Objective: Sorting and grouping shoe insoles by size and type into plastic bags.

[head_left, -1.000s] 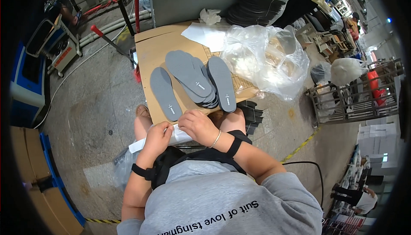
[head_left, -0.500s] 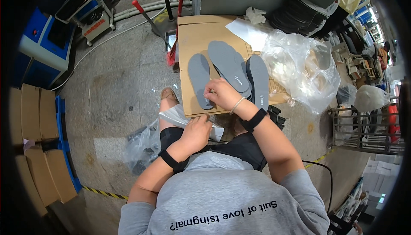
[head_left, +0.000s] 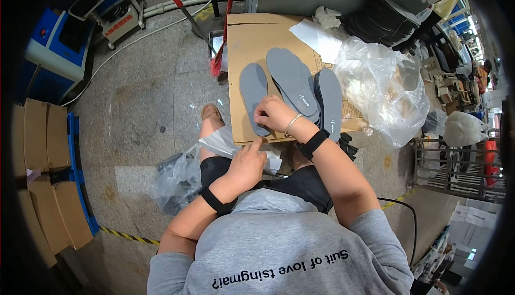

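Observation:
My right hand (head_left: 276,115) is over the heel end of a single grey shoe insole (head_left: 253,88), its fingers pinched together. Whatever is between those fingertips is too small to make out. At the cardboard's near edge, my left hand (head_left: 247,165) is closed on a whitish sheet (head_left: 274,163) across my lap, with one finger reaching up toward the edge. Its other fingers are partly hidden. Right of the single insole lies a fanned pile of grey insoles (head_left: 288,75), and beside that a neater stack of insoles (head_left: 328,93). All rest on a cardboard surface (head_left: 244,37).
Crumpled clear plastic bags (head_left: 375,88) lie right of the cardboard, with a white paper sheet (head_left: 316,37) at its far side. Another clear bag (head_left: 179,179) sits on the floor at left. A red-handled tool (head_left: 185,10) stands beyond. Cardboard boxes (head_left: 43,139) are stacked far left.
My right hand stays over the insole's heel end, its fingers slightly more curled. A finger of my left hand has stretched up toward the cardboard edge. The whole view has shifted slightly.

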### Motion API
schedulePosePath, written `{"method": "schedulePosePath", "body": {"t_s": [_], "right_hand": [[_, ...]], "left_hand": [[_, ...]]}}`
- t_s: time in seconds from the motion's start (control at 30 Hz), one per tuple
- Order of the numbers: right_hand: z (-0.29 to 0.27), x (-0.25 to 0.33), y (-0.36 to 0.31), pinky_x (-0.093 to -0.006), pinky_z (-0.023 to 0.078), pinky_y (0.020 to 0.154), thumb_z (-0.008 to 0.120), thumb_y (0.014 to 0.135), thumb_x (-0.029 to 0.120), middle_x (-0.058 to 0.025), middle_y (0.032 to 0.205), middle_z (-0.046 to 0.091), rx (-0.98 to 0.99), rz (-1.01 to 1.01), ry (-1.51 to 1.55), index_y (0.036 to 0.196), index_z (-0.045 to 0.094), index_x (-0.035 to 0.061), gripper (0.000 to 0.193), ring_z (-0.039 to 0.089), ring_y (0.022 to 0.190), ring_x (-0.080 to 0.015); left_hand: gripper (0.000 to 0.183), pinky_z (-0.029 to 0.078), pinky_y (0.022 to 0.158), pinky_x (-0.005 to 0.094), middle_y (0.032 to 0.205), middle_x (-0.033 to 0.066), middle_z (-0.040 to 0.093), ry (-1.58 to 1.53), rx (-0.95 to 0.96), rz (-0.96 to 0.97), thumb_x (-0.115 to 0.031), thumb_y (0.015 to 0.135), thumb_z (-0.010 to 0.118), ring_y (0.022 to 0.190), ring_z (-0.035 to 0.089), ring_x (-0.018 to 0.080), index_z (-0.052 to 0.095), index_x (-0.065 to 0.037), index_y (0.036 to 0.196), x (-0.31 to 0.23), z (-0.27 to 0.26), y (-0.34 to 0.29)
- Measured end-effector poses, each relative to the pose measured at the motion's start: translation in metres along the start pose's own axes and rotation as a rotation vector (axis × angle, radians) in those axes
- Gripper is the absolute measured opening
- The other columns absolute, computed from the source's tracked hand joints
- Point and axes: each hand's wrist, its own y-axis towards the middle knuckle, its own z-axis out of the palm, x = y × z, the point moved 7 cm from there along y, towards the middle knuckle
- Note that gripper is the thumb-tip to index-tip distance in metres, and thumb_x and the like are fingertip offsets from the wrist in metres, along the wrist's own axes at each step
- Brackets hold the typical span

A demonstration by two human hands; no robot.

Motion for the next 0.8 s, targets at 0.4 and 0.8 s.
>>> {"method": "schedulePosePath", "body": {"t_s": [0.4,0.8], "right_hand": [[0.012,0.001,-0.001,-0.0373,0.044,0.079,0.067,0.064,0.012,-0.0145,0.083,0.058,-0.007,0.066,-0.009,0.070,0.064,0.0052,0.009,0.052,0.087,-0.0327],[0.004,0.010,-0.005,-0.0395,0.041,0.085,0.073,0.066,0.019,-0.0157,0.098,0.051,-0.234,0.228,-0.151,0.097,0.054,0.0024,0.040,0.045,0.099,-0.0342]], "left_hand": [[0.012,0.044,0.084,0.0428,0.126,0.0309,0.039,0.036,-0.032,-0.021,-0.006,0.075,0.055,0.102,0.052,0.0387,0.056,0.006,0.077,0.016,0.009,0.004],[0.011,0.044,0.082,0.0426,0.116,0.0243,0.049,-0.096,-0.013,-0.049,-0.007,0.079,0.055,0.095,0.053,0.0399,0.057,0.003,0.081,0.020,-0.009,0.001]]}}
